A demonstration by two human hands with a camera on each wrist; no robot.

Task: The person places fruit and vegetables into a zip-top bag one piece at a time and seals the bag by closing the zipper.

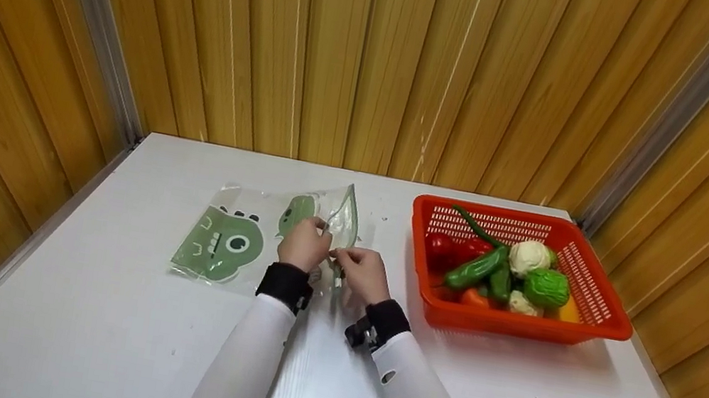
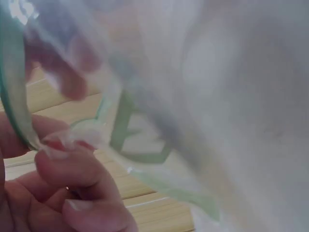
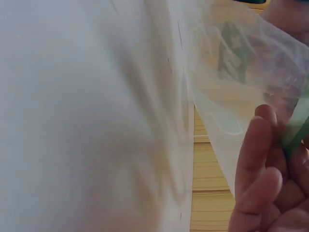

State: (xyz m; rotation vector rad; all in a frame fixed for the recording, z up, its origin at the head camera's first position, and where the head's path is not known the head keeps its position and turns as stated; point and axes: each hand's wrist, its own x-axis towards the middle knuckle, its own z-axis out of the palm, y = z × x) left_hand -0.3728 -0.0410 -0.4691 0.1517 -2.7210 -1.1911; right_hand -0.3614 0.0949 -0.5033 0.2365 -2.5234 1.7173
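We are at the opening step: our left hand [image 1: 304,242] and right hand [image 1: 362,272] each pinch one side of the clear zip bag's [image 1: 340,220] mouth, lifting it off the bench [image 1: 89,320] beside a second bag [image 1: 219,243] (green cartoon print, lying flat). The mouth looks only partly parted. Next, we judge, it needs spreading wider, with one hand freed for the red basket [image 1: 603,305] of vegetables.

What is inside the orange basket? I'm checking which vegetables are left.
The orange basket holds green peppers, a cauliflower, a green cabbage and red pieces. Whatever lies beneath them is covered.
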